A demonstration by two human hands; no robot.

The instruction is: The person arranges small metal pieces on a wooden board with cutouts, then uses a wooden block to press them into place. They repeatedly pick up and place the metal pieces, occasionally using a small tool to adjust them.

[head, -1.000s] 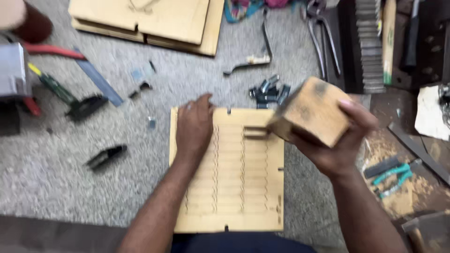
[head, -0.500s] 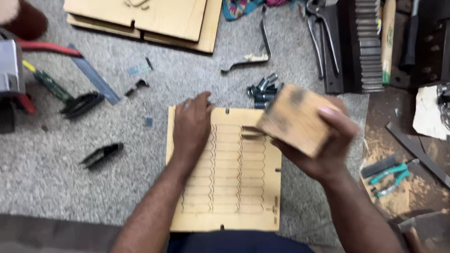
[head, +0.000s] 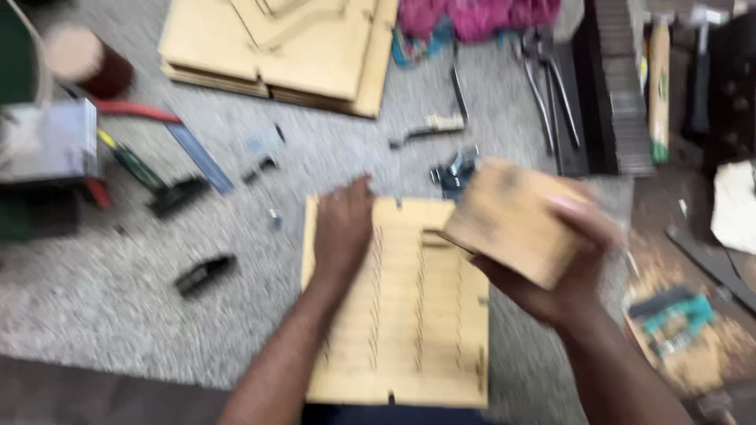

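A thin wooden panel [head: 409, 330] with rows of cut slots lies flat on the grey carpet in front of me. My left hand [head: 342, 232] presses down on its upper left part, fingers together and flat. My right hand [head: 571, 267] grips a wooden block [head: 508, 220] and holds it above the panel's upper right corner, tilted. The picture is blurred by motion.
A stack of wooden sheets [head: 291, 51] lies at the top. Black clips [head: 205, 274], a blue strip [head: 198, 156] and a screwdriver [head: 130, 161] lie left. Pliers [head: 547, 75], a hammer [head: 660, 79] and a dark metal bar sit at the upper right. A teal tool [head: 669, 315] rests in sawdust.
My right hand has brought the wooden block down and left, closer to the panel. My left hand stays pressed on the panel.
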